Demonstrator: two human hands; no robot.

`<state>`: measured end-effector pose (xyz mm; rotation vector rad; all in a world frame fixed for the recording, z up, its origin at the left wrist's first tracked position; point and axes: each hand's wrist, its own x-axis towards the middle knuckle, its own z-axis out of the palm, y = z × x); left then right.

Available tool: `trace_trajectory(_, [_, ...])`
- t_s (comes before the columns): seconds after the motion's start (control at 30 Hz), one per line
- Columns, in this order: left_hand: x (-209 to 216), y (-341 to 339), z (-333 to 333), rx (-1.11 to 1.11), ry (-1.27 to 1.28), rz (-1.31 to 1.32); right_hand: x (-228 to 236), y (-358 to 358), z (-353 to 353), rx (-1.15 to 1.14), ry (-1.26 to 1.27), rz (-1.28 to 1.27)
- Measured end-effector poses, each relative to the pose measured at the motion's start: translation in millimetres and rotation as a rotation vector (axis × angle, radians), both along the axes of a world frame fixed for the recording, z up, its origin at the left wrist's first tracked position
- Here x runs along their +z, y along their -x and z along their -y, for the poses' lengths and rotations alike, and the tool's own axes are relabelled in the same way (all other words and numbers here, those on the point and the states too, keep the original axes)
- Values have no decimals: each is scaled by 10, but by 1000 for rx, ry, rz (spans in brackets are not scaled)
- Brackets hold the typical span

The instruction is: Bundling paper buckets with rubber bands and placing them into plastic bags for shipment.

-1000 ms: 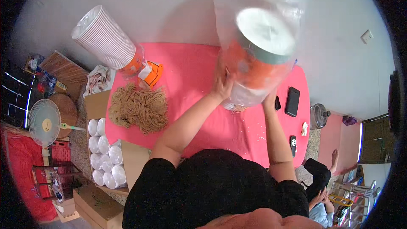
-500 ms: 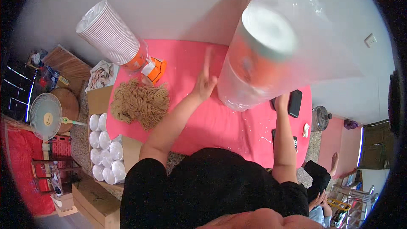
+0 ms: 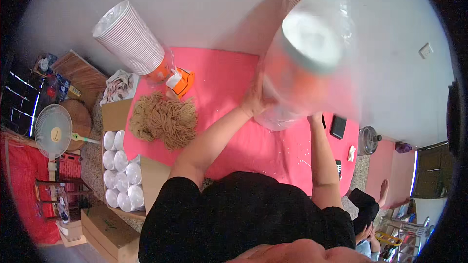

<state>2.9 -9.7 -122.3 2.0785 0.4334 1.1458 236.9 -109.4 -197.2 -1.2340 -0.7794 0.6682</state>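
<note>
In front of me stands an orange tub (image 3: pixel 300 75) with a green rim and a white round top, wrapped in a loose clear plastic bag (image 3: pixel 348 87). My left hand (image 3: pixel 254 101) presses against its left side, thumb toward me and fingers curving round the far side of the bag. At the lower right of the tub is my right hand (image 3: pixel 316 118), mostly hidden behind the bag, so its fingers do not show. The bag's upper part is smeared by motion and stands up beside the wall.
On the pink table (image 3: pixel 229 141) lie tan yarn bundles (image 3: pixel 163 119), an orange tape dispenser (image 3: pixel 180 84) and a black phone-like box (image 3: pixel 338 126). A tall cup stack (image 3: pixel 129 39) leans at the left. A carton of white cups (image 3: pixel 122 170) and a fan (image 3: pixel 53 131) stand left. Someone sits at right.
My left hand has moved right and forward from beside the tub onto its bagged side. The bag's loose top has drawn in from the right. My right hand has shifted slightly left.
</note>
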Motion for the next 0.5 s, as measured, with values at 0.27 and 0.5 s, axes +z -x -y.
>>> trace_trajectory(0.27, [-89,-22,-27,-13,94,89,-12,87,8,18,64,15])
trace_trajectory(0.5, [-315,52,-126,-35,79,-33,21,237,-14,4,-64,113])
